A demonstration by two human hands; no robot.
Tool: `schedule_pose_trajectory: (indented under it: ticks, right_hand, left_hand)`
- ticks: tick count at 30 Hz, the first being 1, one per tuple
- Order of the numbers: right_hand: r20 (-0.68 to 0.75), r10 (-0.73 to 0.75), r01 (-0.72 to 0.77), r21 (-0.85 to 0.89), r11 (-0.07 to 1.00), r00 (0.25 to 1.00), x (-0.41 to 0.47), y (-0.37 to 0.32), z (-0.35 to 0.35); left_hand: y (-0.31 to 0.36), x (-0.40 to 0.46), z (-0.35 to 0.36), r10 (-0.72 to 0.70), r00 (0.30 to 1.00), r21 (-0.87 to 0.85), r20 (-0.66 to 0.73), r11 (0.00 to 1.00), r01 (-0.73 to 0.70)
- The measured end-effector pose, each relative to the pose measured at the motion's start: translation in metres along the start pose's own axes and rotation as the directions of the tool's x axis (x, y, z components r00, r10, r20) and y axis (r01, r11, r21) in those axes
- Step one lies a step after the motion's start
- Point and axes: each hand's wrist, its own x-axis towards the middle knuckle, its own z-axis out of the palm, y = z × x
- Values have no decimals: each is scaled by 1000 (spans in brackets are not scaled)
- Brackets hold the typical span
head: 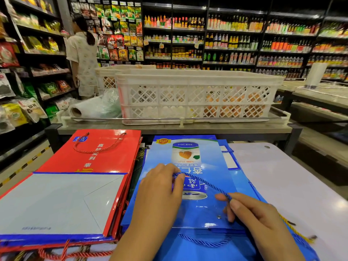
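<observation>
The blue bag (pixel 207 161) lay flat at the surface's (pixel 293 185) near edge, its cord (pixel 205 182) held at both ends.
The left hand (pixel 160 194) curled over one cord end, the right hand (pixel 259 217) pinched the other; red bags (pixel 105 159) crowded its left side, a white crate (pixel 197 95) stood beyond the far edge.

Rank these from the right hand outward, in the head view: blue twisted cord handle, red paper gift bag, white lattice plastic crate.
1. Blue twisted cord handle, pinched by the right hand itself.
2. Red paper gift bag, lying flat on the left.
3. White lattice plastic crate, farthest, straight ahead.
</observation>
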Motion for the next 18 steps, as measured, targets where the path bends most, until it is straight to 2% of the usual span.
schedule_pose_trajectory:
  ticks: [1, 3, 5, 7, 9, 11, 14, 18]
  right_hand:
    - [-31, 7, -7, 3, 1000, 999, 1, -1, 0]
    - [-56, 6, -4, 35, 999, 998, 1, -3, 0]
    - [-79, 24, -17, 79, 997, 997, 1, -2, -1]
    - [-114, 35, -27, 73, 997, 993, 2, 1, -2]
    - [-129, 44, -36, 62, 997, 991, 3, -1, -3]
    - [-140, 67, -56, 77, 995, 988, 4, -2, -3]
    - [-165, 81, -67, 90, 994, 983, 7, -3, -5]
    - [-163, 52, -53, -4, 999, 985, 13, -3, -13]
  left_hand:
    - [0, -1, 1, 44, 999, 68, 9, 997, -44]
    - [5, -5, -1, 143, 989, 87, 38, 985, -146]
    - [11, -10, -5, 252, 961, 30, 114, 966, -257]
    - [15, -16, -7, 334, 909, -52, 250, 942, -332]
    - [17, -22, -6, 340, 852, -76, 398, 938, -338]
    - [13, -26, -1, 318, 803, -19, 505, 934, -358]
    - [6, -29, 5, 298, 804, 16, 515, 934, -357]
    - [0, -31, 9, 293, 818, 22, 494, 937, -349]
